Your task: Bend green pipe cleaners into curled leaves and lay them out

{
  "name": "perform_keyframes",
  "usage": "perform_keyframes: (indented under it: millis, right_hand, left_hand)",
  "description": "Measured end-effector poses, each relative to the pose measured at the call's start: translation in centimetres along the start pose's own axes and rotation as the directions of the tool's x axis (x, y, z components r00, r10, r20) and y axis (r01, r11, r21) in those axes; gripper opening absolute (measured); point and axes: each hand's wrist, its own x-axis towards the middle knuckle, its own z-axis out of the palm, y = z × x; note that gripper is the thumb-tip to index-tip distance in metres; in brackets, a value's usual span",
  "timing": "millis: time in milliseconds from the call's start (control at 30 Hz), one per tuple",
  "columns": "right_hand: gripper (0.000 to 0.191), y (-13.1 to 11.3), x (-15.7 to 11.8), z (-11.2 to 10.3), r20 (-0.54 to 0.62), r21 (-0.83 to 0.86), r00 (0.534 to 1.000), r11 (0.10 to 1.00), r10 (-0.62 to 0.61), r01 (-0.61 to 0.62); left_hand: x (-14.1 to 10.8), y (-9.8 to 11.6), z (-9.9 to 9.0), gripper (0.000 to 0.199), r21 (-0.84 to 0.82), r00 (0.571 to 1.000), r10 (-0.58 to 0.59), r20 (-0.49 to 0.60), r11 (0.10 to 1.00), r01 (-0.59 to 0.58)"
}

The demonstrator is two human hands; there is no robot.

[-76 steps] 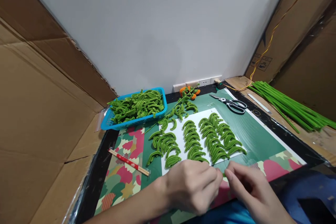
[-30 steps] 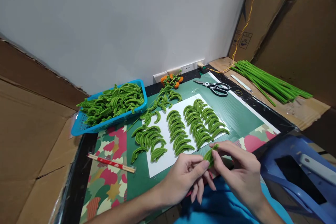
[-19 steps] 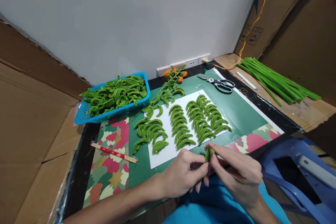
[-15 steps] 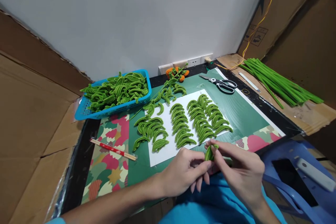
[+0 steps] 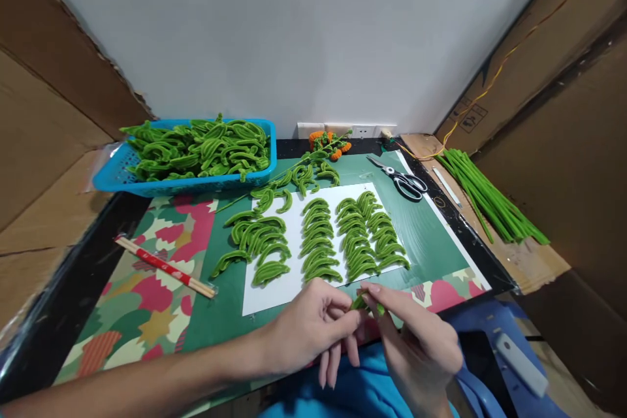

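My left hand (image 5: 311, 323) and my right hand (image 5: 418, 333) meet at the front edge of the table. Between them is a small green chenille-stem leaf (image 5: 360, 302), pinched from both sides and partly hidden by my fingers. Just beyond lies a white sheet (image 5: 269, 300) bearing curved green leaves (image 5: 319, 241) in rows. A looser group of leaves (image 5: 264, 235) spreads over the sheet's left edge onto the green mat (image 5: 220, 313).
A blue basket (image 5: 183, 188) heaped with green leaves stands back left. Wrapped chopsticks (image 5: 164, 266) lie left. Behind the sheet is a stem with orange blooms (image 5: 337, 153); scissors (image 5: 404, 181), a white pen-like tool (image 5: 447, 187) and green chenille stems (image 5: 490, 199) lie right.
The camera view has shifted, so most of the table appears further left. The leaf in my fingers has tilted from upright to flatter. Both hands remain on it.
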Motion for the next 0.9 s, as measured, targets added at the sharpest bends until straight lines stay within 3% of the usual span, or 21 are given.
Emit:
perform_keyframes:
  millis: [67, 133, 233, 333, 400, 633, 767, 900]
  right_hand:
    - [0.047, -0.1, 0.3, 0.0, 0.006, 0.078, 0.994, 0.991, 0.110, -0.110]
    - [0.044, 0.0, 0.5, -0.1, 0.005, 0.127, 0.990, 0.982, 0.142, -0.142]
    - [0.046, 0.2, 0.2, -0.4, 0.000, 0.107, 0.998, 0.993, 0.056, -0.056]
    - [0.050, 0.3, -0.5, -0.5, -0.017, -0.037, 0.993, 0.992, -0.120, 0.120]
    - [0.051, 0.3, -0.8, -0.3, -0.029, -0.119, 0.984, 0.978, -0.177, 0.173]
    - [0.049, 0.6, -0.7, 0.6, -0.094, -0.032, 0.993, 0.997, -0.075, 0.072]
    - [0.056, 0.8, -1.4, 0.2, -0.023, -0.181, 0.986, 0.971, -0.164, 0.157]
    - [0.061, 1.0, -1.2, -0.2, 0.003, -0.196, 0.984, 0.965, -0.175, 0.173]
  left_hand:
    - [0.0, -0.3, 0.0, 0.065, -0.010, 1.000, 0.009, 0.008, 1.000, -0.009]
    - [0.0, -0.6, 0.0, 0.065, -0.019, 1.000, 0.008, 0.001, 1.000, -0.008]
    - [0.0, -0.6, 0.1, 0.067, -0.025, 1.000, -0.001, -0.007, 1.000, 0.001]
    - [-0.1, -0.3, 0.0, 0.067, -0.061, 1.000, -0.022, 0.019, 0.998, 0.023]
    - [-0.2, -0.2, 0.0, 0.065, -0.090, 0.999, -0.024, 0.038, 0.996, 0.027]
    - [0.0, -0.8, -0.1, 0.068, -0.071, 1.000, 0.027, -0.006, 0.997, -0.027]
    - [0.0, -1.1, -0.1, 0.065, -0.048, 0.999, -0.039, -0.010, 0.998, 0.038]
    - [-0.1, -1.0, 0.1, 0.062, -0.054, 0.999, -0.021, -0.027, 0.998, 0.019]
